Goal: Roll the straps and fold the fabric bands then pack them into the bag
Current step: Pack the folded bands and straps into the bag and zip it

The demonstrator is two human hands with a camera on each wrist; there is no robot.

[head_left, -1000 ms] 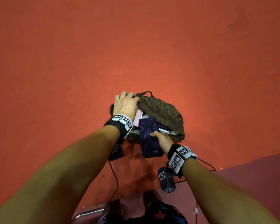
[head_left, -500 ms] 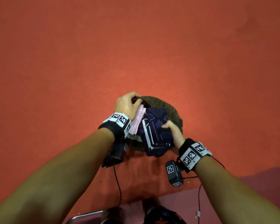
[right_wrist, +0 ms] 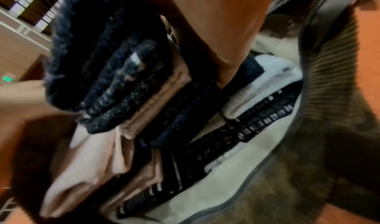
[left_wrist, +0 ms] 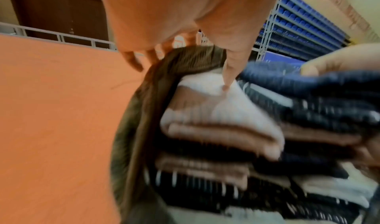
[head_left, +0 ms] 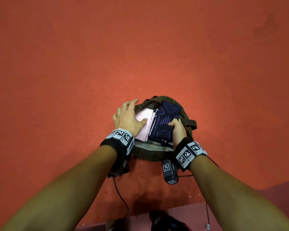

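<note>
A brown patterned fabric bag (head_left: 184,114) sits open on the red-orange floor (head_left: 73,64), stuffed with folded cloth. The left hand (head_left: 129,119) lies over the left side of the opening with its fingers spread and nearly straight, gripping nothing; the fingertips reach past the bag's far rim, and the thumb rests on the folded pale pink fabric band (head_left: 144,126). In the left wrist view one straight finger (left_wrist: 228,79) presses its tip into the top of this pink band (left_wrist: 216,107). Just beside the pink band, touching its right edge, stands the folded dark navy fabric band with purple line pattern (head_left: 165,120). The right hand (head_left: 178,129) grips this navy band at its right edge, fingers curled over the top and palm against its side. The right wrist view shows more folded dark, pink and white pieces (right_wrist: 265,84) stacked below in the bag's pale lining (right_wrist: 216,195), though blurred
</note>
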